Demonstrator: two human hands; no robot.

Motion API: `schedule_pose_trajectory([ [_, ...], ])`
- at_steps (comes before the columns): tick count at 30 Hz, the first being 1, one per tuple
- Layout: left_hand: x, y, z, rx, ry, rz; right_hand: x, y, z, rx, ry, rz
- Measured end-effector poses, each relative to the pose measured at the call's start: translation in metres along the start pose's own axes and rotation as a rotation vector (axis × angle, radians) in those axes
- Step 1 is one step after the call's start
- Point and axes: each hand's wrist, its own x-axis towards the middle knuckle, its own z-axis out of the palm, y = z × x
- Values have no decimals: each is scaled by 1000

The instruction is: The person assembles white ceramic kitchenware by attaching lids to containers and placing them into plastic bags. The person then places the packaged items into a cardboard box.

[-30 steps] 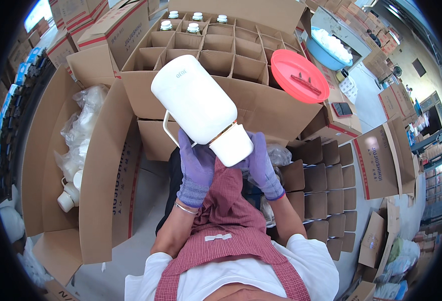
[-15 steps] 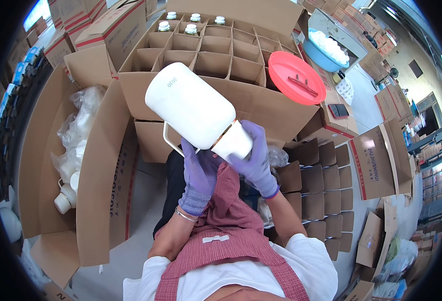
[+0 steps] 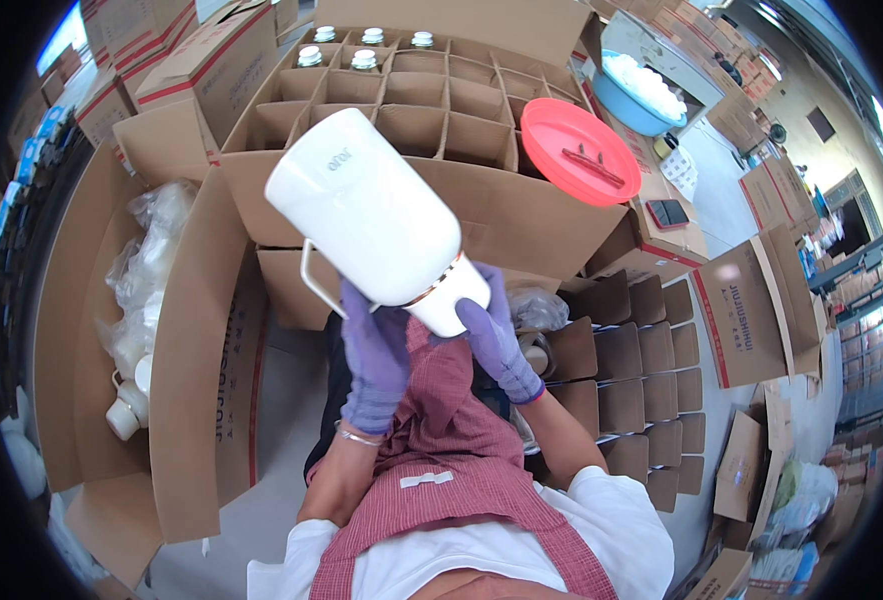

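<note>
A large white tumbler point(image 3: 366, 215) with a side handle point(image 3: 311, 278) tilts up to the left in front of me, its wide end farthest away. A copper-coloured ring separates the wide body from the narrow end. My right hand point(image 3: 496, 340), in a purple glove, is closed round that narrow end, thumb on its near side. Also gloved in purple, my left hand point(image 3: 376, 355) supports the body from below beside the handle, its fingertips partly hidden behind the tumbler. Beyond it stands an open carton point(image 3: 476, 205) with cardboard dividers and several white-capped bottles point(image 3: 363, 60) in its far-left cells.
A red plate point(image 3: 581, 140) with thin dark-red pieces rests on the carton's right corner. On the left, an open box point(image 3: 186, 400) holds plastic-wrapped white cups point(image 3: 129, 405). Cardboard dividers point(image 3: 616, 350) stand at my right. Farther right are a phone point(image 3: 667, 213) and a blue basin point(image 3: 636, 105).
The tumbler has tipped a little more upright and shifted slightly left and nearer. My right hand has moved down with its narrow end. The whole view has shifted slightly.
</note>
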Motion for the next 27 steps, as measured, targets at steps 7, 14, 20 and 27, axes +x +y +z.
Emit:
schedule_pose_trajectory([
  [7, 24, 71, -52, 1321, -175, 586, 68, -100, -25, -1202, -404, -638],
  [14, 27, 78, -157, 877, 52, -112, 231, -179, -209, -2143, 50, 77],
  [20, 40, 88, -159, 853, 63, -320, 211, -193, -180, -679, 230, -61],
  [27, 82, 81, -163, 691, -113, -613, 90, -81, 23, -1507, -886, -1226],
])
